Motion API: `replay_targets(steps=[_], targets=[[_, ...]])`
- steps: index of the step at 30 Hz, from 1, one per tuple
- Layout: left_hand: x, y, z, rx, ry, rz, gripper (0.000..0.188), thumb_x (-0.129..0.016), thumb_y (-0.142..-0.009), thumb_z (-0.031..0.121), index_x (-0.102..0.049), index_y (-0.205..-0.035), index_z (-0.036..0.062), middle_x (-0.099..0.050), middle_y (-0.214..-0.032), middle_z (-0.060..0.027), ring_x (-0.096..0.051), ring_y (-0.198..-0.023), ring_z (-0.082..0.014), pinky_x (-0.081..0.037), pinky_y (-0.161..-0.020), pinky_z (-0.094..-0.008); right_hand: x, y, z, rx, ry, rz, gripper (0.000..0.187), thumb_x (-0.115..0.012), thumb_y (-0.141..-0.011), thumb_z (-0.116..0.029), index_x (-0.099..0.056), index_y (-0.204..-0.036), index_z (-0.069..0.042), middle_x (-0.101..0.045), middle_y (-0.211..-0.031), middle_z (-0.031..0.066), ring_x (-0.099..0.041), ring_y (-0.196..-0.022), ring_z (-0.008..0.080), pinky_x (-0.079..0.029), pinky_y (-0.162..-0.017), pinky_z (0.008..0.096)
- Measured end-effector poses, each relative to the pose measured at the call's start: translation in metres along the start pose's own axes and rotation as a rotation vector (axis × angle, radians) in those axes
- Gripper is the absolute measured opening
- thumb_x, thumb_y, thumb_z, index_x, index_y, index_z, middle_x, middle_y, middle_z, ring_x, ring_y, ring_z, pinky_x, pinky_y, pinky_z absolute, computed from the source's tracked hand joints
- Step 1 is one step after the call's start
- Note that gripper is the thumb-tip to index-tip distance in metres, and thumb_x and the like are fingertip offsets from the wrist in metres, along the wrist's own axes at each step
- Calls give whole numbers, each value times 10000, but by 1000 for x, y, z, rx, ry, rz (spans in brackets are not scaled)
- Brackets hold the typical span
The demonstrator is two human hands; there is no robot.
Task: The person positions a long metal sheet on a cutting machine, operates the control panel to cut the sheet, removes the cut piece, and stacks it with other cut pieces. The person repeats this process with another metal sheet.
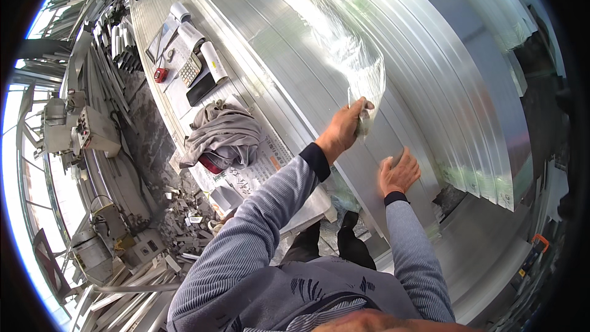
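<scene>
My left hand [345,128] is closed round the gathered end of a clear plastic film [367,77]. The film is crumpled and shiny, and stretches away from the fist over the long silvery metal profiles [295,55]. A short end of it hangs below my fingers. To the right and nearer me, my right hand [401,174] is over the near part of a flat profile, thumb apart from the slightly bent fingers. I see nothing held in it; whether it touches the metal I cannot tell.
On the left bench lie a bunched grey garment [224,132], a black phone [201,89], a calculator [190,71], a red tape measure [161,75], papers and rolled sheets. Beyond stand a machine [98,132] and scrap offcuts [184,209]. More stacked profiles [442,74] extend right.
</scene>
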State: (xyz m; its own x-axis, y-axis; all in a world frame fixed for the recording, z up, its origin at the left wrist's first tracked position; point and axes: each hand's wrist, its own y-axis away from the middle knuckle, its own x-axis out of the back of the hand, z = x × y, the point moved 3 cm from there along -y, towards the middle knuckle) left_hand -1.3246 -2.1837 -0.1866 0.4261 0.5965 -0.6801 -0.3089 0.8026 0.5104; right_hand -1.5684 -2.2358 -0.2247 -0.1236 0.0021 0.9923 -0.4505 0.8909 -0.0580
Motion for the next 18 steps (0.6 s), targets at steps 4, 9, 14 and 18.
replay_targets(steps=[4, 9, 14, 18], targets=[[-16, 128, -128, 310, -86, 94, 397, -557, -1118, 456, -715, -1192, 99, -580, -977, 5, -552, -883, -118, -470, -723, -290, -2, 2, 10, -43, 7, -153, 694, -649, -950, -471, -472, -1524, -123, -557, -1350, 159, -510, -1283, 334, -305, -1154, 528], [-20, 264, -208, 484, -343, -128, 629, -511, -1113, 560, -583, -1496, 65, -630, -1127, -33, -572, -1044, -144, -494, -882, -301, -5, 3, 16, -7, 3, -71, 687, -629, -972, -522, -494, -1521, -133, -574, -1344, 173, -536, -1259, 326, -325, -1133, 524], [-49, 339, -219, 626, -447, -320, 895, -543, -1038, 696, -463, -1590, -3, -563, -1514, -180, -554, -1331, -245, -445, -1126, -353, -2, 9, 19, -22, -80, -3, 665, -618, -958, -477, -506, -1511, -125, -585, -1349, 182, -543, -1271, 335, -338, -1127, 533], [-97, 393, -229, 636, -135, -387, 951, -622, -984, 700, -490, -1551, -51, -582, -1507, -213, -587, -1357, -286, -466, -1161, -405, 28, 40, 31, 181, -249, 143, 661, -714, -888, -342, -533, -1478, -105, -556, -1453, 164, -500, -1345, 345, -318, -1167, 556]])
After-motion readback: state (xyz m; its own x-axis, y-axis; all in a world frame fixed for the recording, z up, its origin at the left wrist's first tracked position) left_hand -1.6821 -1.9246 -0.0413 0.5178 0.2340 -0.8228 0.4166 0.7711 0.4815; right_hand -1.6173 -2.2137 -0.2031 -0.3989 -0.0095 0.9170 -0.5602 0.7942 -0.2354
